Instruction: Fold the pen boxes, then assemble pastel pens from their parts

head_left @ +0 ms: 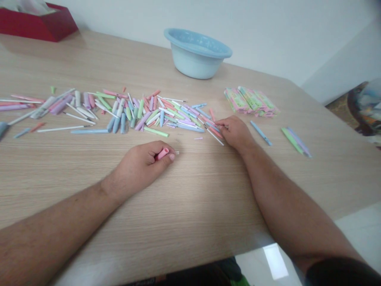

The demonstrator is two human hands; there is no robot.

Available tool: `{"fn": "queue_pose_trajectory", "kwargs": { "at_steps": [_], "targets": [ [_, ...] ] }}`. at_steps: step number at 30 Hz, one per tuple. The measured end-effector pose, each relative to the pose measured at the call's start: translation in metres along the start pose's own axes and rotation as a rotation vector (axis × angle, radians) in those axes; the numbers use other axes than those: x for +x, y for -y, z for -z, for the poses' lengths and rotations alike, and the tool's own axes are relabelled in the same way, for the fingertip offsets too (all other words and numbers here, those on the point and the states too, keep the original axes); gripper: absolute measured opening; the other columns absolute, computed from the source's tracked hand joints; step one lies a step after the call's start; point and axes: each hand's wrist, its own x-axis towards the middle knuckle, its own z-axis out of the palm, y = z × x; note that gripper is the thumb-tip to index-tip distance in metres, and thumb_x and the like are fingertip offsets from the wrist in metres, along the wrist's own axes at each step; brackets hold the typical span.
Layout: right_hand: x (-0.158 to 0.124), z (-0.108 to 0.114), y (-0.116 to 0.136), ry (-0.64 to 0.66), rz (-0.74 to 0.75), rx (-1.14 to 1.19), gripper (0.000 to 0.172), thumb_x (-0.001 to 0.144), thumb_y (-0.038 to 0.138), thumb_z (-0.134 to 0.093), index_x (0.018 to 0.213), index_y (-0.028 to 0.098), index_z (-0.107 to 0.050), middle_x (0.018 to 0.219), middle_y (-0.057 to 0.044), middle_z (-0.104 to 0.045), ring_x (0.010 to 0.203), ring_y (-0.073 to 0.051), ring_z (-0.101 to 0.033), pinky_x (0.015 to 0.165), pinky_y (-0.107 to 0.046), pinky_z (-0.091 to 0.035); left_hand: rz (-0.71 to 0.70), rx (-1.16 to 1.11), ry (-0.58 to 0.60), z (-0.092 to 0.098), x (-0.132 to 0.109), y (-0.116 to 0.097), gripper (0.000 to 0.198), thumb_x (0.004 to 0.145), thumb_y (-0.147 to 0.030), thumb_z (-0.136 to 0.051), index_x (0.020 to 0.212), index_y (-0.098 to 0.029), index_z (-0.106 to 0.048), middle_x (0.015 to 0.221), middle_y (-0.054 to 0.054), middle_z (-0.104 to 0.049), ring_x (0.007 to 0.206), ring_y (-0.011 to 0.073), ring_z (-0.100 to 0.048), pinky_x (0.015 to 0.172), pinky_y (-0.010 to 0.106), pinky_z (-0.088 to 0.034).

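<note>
My left hand is closed around a hollow pink pen tube, its open end facing up and right. A tiny clear piece pokes out past the fingertips. Farther right, my right hand reaches to the right end of a long heap of pastel pen parts. Its fingers are drawn together at the heap's edge; what they pinch is hard to make out. A white ink refill lies just below those fingers. A small purple plug rests on the table between the hands.
A light blue basin stands at the back, left of several stacked pink-and-green packs. One blue pen and a green and purple pair of pens lie to the right. A red box occupies the far left corner.
</note>
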Motion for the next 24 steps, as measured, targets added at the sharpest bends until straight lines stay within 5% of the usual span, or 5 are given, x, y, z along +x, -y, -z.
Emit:
{"fn": "queue_pose_trajectory", "kwargs": {
  "at_steps": [16,24],
  "targets": [
    [-0.0028,0.0021,-0.0074,0.0,-0.103,-0.099,0.026,0.099,0.029,-0.068,0.108,0.017,-0.089,0.107,-0.015,-0.085,0.105,-0.033,-0.072,0.099,-0.044,-0.053,0.011,-0.004,0.003,0.0007,-0.0011,-0.0034,0.035,0.101,-0.053,-0.066,0.095,-0.022,-0.08,0.075,-0.001,-0.073,0.07,0.0192,-0.065,0.066,0.029,-0.045],
    [-0.0019,-0.0013,-0.0067,0.012,-0.15,-0.147,0.025,0.101,0.028,-0.067,0.105,0.016,-0.089,0.107,-0.019,-0.082,0.107,-0.035,-0.071,0.103,-0.047,-0.053,0.006,-0.007,0.005,-0.0011,0.0002,-0.0008,0.035,0.101,-0.053,-0.067,0.093,-0.021,-0.08,0.074,-0.001,-0.072,0.069,0.0191,-0.065,0.065,0.03,-0.043]
  ]
}}
